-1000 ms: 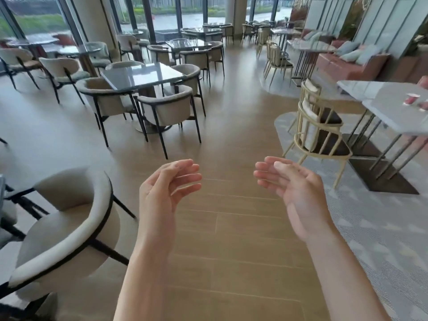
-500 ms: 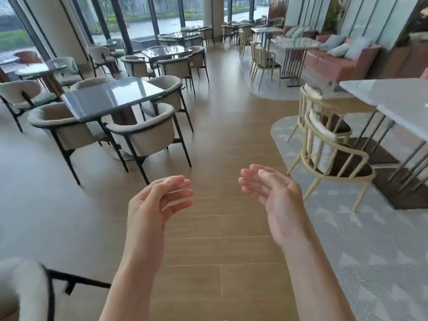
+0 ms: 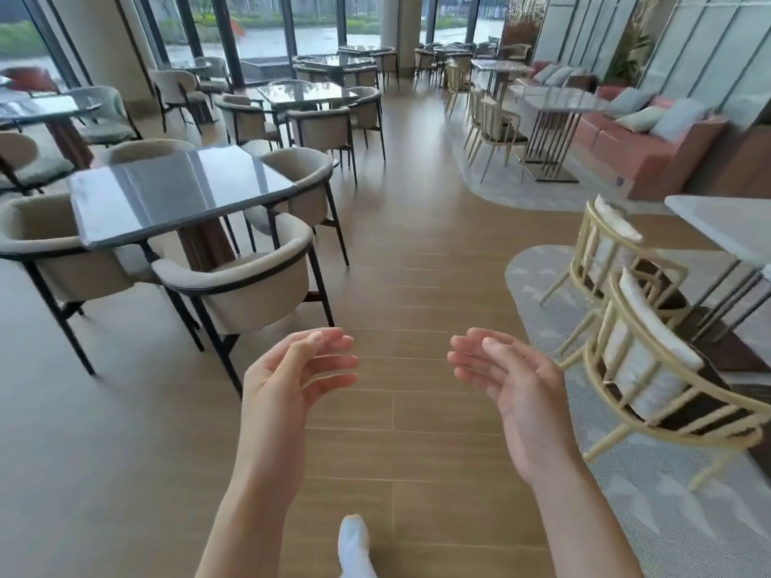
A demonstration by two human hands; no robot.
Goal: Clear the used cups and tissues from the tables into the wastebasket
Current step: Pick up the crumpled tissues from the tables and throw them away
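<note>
My left hand (image 3: 288,381) and my right hand (image 3: 511,381) are raised side by side over the wooden floor, palms turned towards each other, fingers loosely bent, and both hold nothing. No cup, tissue or wastebasket shows in the head view. A dark glass table (image 3: 175,194) stands ahead on the left. The corner of a white table (image 3: 726,223) shows at the right edge.
Beige armchairs (image 3: 246,285) ring the dark table. Two cream slatted chairs (image 3: 651,369) stand on a grey carpet by the white table. A wooden aisle (image 3: 417,252) runs ahead between them. More tables, chairs and a pink sofa (image 3: 651,139) fill the back. My white shoe (image 3: 354,544) shows below.
The view has moved forward along the aisle; the dark table and cream chairs are nearer. The red cup seen earlier on the white table has left the view. Both hands keep their pose.
</note>
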